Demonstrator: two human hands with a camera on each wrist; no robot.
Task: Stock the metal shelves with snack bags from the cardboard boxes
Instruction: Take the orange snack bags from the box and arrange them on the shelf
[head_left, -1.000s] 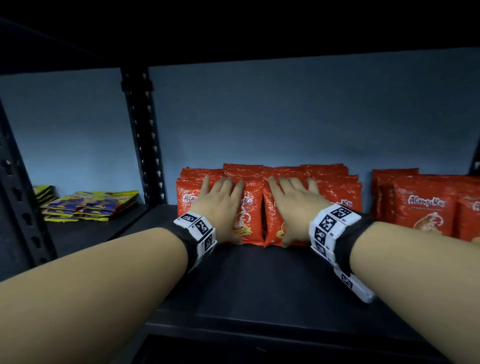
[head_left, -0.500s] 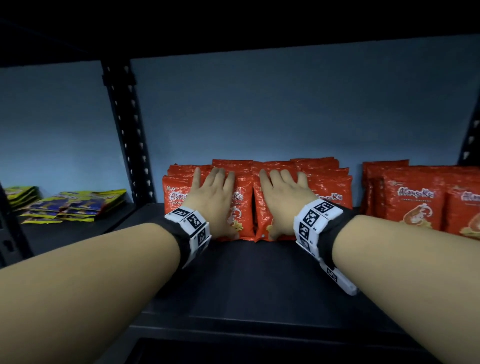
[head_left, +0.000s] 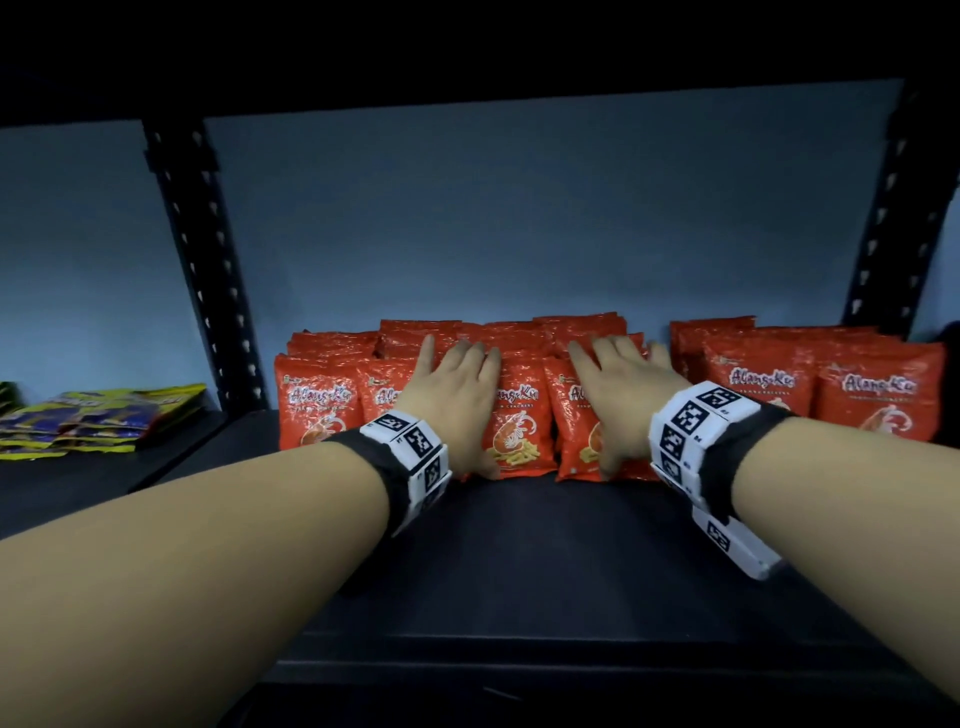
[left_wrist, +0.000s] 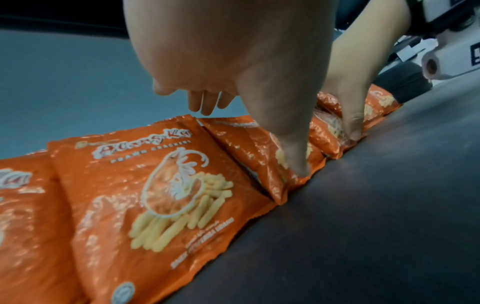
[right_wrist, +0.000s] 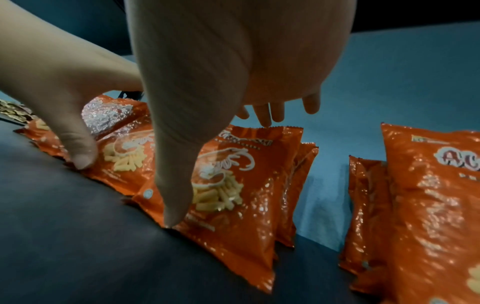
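Left hand (head_left: 457, 395) and right hand (head_left: 615, 395) flat, fingers straight, pressing fronts of orange snack bags (head_left: 514, 415) standing at back of shelf (head_left: 519, 561). Risk: uneven push tips slick bags forward or sideways into neighbouring stack (head_left: 810, 384); hard pressure crushes contents.

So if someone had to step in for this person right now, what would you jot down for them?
Left hand: flat, fingers straight, pressing the front of the orange prawn cracker bags, thumb down near their bottom edge.
Right hand: the same, on the bags just to the right.
Where things are: that group stands in rows at the back of the black shelf; a second group of orange bags stands further right, with a gap between. Yellow and blue bags lie flat on the next shelf to the left.
Done: these bags are on the shelf.
Left: let go and fetch more. No cardboard boxes are in view.
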